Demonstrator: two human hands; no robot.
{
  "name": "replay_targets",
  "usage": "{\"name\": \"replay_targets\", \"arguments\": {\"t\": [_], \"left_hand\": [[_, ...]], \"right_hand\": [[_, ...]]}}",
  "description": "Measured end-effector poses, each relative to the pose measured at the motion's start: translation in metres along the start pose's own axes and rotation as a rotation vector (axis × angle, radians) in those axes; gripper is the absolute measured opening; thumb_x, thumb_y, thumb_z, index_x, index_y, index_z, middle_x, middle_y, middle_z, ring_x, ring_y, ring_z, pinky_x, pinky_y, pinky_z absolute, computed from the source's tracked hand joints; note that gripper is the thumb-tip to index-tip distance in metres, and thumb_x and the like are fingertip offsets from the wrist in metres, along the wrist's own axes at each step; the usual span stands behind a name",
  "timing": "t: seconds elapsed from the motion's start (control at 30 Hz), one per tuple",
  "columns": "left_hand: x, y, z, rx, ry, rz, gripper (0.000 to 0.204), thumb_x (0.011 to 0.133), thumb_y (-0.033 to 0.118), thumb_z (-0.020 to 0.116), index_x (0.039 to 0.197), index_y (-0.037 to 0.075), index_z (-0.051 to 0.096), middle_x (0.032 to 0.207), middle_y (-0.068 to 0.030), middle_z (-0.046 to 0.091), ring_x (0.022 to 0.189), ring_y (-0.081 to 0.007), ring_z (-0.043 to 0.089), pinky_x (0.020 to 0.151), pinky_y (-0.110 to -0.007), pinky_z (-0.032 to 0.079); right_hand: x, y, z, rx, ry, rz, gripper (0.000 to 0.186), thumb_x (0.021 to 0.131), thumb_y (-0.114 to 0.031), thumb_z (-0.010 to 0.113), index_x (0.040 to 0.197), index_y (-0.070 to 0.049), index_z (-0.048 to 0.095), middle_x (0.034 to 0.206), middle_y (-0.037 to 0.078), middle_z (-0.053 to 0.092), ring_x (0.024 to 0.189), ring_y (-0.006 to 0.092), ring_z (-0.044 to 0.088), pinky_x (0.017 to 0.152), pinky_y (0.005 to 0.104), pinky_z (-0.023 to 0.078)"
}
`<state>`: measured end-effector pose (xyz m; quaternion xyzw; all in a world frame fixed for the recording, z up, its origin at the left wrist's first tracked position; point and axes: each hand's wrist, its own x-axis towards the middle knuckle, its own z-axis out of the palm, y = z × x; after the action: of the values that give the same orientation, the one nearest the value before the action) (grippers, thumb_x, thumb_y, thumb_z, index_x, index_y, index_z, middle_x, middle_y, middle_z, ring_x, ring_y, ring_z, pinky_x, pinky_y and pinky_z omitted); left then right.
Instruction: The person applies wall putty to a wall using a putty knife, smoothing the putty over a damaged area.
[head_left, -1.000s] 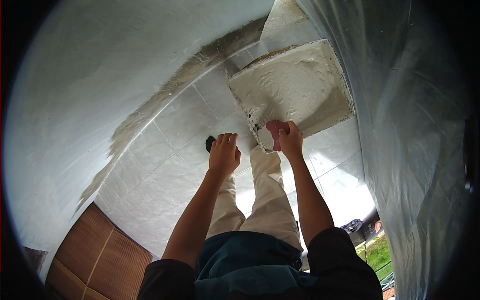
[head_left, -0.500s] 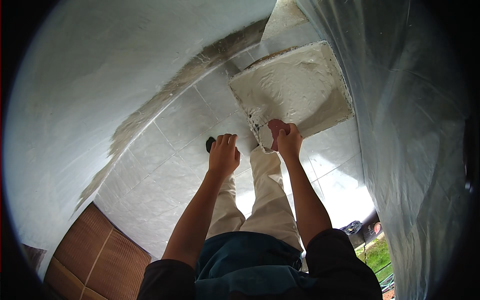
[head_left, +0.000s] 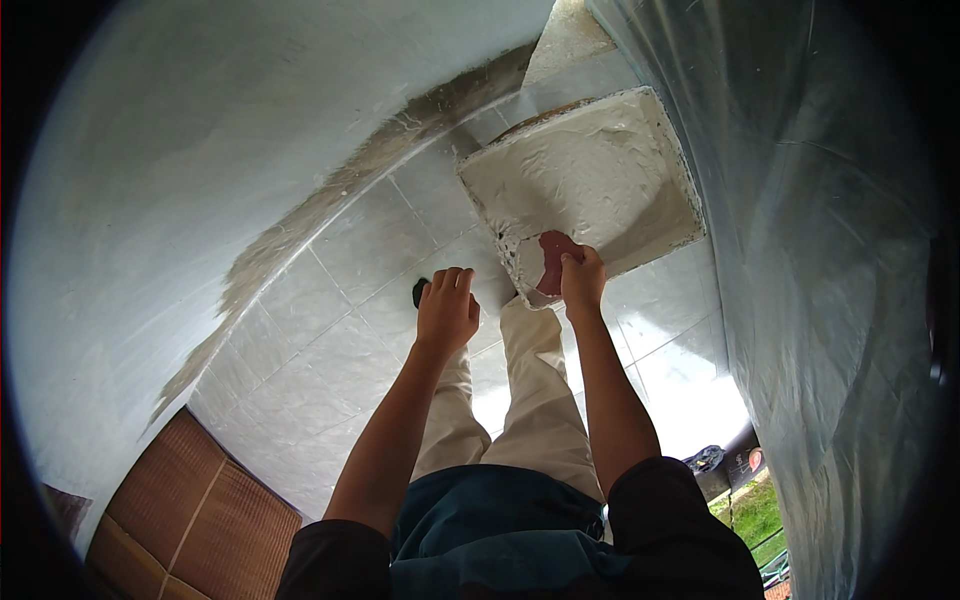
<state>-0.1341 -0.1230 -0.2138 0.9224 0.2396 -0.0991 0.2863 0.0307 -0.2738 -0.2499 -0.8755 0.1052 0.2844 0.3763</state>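
Lumpy paste; matt scraper; glossy, creased plastic sheeting.

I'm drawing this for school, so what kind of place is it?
Probably somewhere being built or repaired: a tray of pale paste, a wall with a rough, darker strip along its bottom, and see-through plastic sheeting.

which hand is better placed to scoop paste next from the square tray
Probably the right hand: it holds the reddish scraper over the near corner of the square tray, while the left hand hangs outside its left edge.

Right grip holds 1 red tool at a paste-filled tray.
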Motion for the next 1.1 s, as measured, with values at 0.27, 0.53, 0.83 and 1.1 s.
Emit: {"name": "replay_targets", "arguments": {"t": [0.27, 0.53, 0.83, 1.1], "left_hand": [[0.028, 0.015, -0.041, 0.022, 0.092, 0.080, 0.041, 0.079, 0.004, 0.061, 0.119, 0.004, 0.053, 0.117, -0.0138, 0.058, 0.113, -0.0326, 0.054, 0.092, -0.046, 0.045], [0.075, 0.055, -0.152, 0.108, 0.320, 0.230, 0.040, 0.078, 0.004, 0.061, 0.118, 0.005, 0.054, 0.119, -0.0127, 0.057, 0.116, -0.0314, 0.052, 0.096, -0.044, 0.043], [0.094, 0.119, -0.317, 0.324, 0.685, 0.446, 0.040, 0.077, 0.001, 0.060, 0.116, 0.005, 0.055, 0.121, -0.0116, 0.055, 0.131, -0.0318, 0.045, 0.104, -0.046, 0.038], [0.080, 0.168, -0.447, 0.510, 0.974, 0.614, 0.040, 0.073, 0.004, 0.062, 0.113, 0.005, 0.058, 0.127, -0.0114, 0.053, 0.132, -0.0321, 0.043, 0.107, -0.048, 0.036]], "right_hand": [[0.004, -0.046, -0.027, 0.374, -0.060, -0.020, 0.019, 0.085, -0.006, 0.062, 0.101, 0.004, 0.066, 0.087, 0.010, 0.067, 0.077, 0.0158, 0.060, 0.072, 0.0319, 0.048], [-0.007, -0.143, -0.073, 0.868, -0.190, -0.114, 0.022, 0.088, -0.002, 0.060, 0.109, 0.003, 0.065, 0.094, 0.006, 0.067, 0.081, 0.0124, 0.061, 0.078, 0.0276, 0.048], [-0.055, -0.296, -0.149, 1.119, -0.307, -0.382, 0.022, 0.090, 0.001, 0.057, 0.110, 0.003, 0.064, 0.104, 0.008, 0.067, 0.091, 0.0151, 0.062, 0.087, 0.0289, 0.047], [-0.104, -0.402, -0.206, 1.299, -0.432, -0.688, 0.018, 0.094, -0.001, 0.056, 0.111, 0.001, 0.061, 0.102, 0.007, 0.066, 0.092, 0.0150, 0.063, 0.083, 0.0299, 0.049]]}}
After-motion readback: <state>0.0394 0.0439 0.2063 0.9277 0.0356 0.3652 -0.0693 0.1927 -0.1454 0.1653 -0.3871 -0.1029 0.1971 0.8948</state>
